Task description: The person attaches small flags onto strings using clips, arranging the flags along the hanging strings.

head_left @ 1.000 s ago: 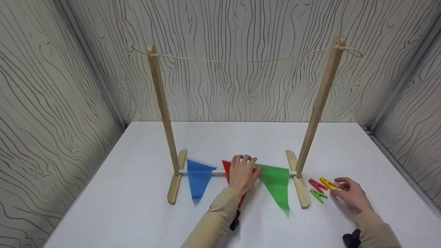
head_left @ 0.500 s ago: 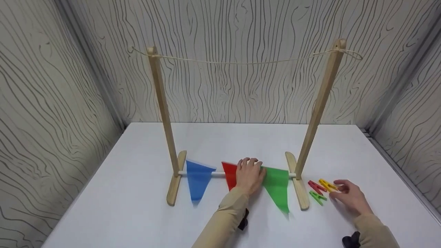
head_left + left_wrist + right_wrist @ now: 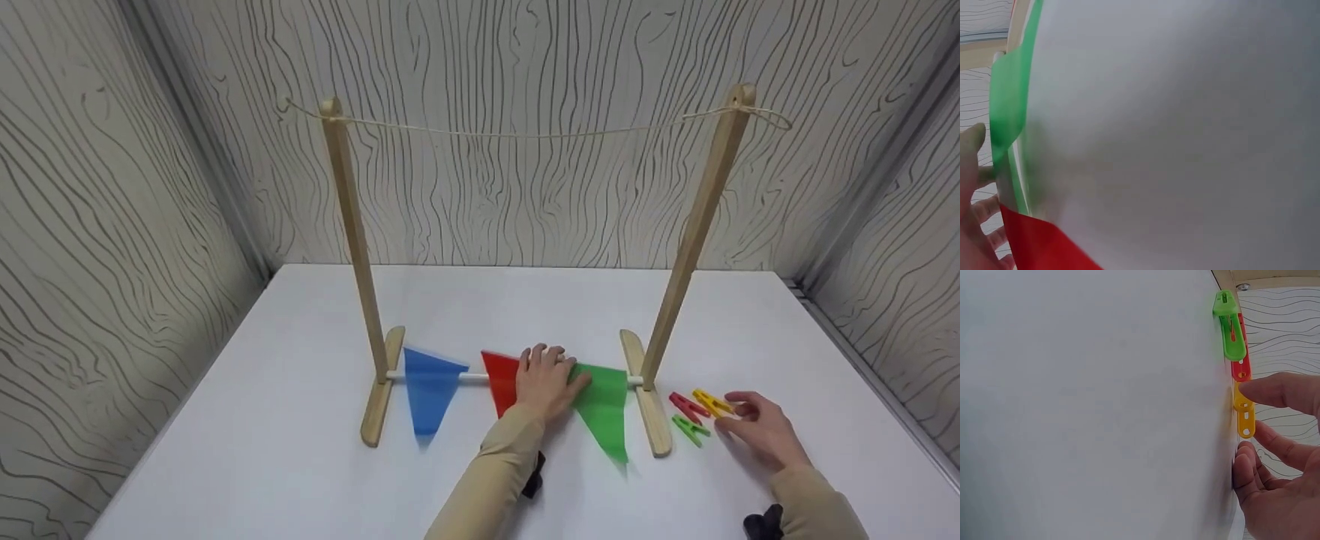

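the desk (image 3: 247, 450) carries a wooden stand (image 3: 355, 240); low at centre lie a blue flag (image 3: 431, 390), red flag (image 3: 501, 375) and green flag (image 3: 602, 394), the last two partly under the relaxed left hand (image 3: 546, 382); at lower right the right hand (image 3: 763, 429), fingertips apart, borders the yellow clip (image 3: 1246, 423); a careless pinch could scatter the uncontained red clip (image 3: 1238, 368) and green clip (image 3: 1234, 343).

Yellow clip (image 3: 1246, 423) (smooth plastic)
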A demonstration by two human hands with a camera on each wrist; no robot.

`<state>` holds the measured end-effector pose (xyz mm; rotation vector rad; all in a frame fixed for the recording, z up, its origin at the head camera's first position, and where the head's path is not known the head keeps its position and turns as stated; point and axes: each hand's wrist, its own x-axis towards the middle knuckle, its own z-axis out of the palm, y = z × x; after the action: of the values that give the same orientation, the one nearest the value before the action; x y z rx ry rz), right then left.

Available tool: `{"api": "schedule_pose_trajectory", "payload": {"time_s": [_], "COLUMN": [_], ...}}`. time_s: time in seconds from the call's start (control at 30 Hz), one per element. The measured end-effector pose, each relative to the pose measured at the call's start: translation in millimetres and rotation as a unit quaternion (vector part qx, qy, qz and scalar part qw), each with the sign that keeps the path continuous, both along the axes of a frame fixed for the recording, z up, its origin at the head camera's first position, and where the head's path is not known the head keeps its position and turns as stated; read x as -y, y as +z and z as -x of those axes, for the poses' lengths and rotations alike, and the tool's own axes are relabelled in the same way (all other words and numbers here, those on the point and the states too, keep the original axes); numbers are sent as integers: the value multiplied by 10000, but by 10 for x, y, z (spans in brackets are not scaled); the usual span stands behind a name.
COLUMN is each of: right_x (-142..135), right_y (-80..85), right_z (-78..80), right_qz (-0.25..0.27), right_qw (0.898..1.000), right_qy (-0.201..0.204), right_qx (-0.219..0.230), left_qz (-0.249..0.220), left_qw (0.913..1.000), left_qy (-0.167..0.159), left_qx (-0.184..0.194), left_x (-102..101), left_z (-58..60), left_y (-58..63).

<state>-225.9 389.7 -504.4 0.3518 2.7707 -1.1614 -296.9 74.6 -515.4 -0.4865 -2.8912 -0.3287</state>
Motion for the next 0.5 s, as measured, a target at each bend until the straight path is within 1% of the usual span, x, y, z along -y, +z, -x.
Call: {"api": "schedule_pose_trajectory", "payload": {"time_s": [0.1,0.27,0.4,0.5], "right_x": [-2,10,7,5], "right_y": [8,9,3,-11], "right_z": [-1,-4,-4,-5], "right_qz": [-11,9,11,-50], "right_qw": [10000,10000,10000,10000], "right_qy": [5,-22,-22,-43], "right_qx": [9,30,18,-13], "left_qz": [207,164,113,104], "left_qw": [9997,9997,9996,9991], "left_qy": [-123,-174,-69,98], "left_qx": [61,-40,-242,-389], "left_x": [-10,-7,-8,-13], "left_z": [-5,-3,20,42], "left_y": [-20,-43,-53,-57]}}
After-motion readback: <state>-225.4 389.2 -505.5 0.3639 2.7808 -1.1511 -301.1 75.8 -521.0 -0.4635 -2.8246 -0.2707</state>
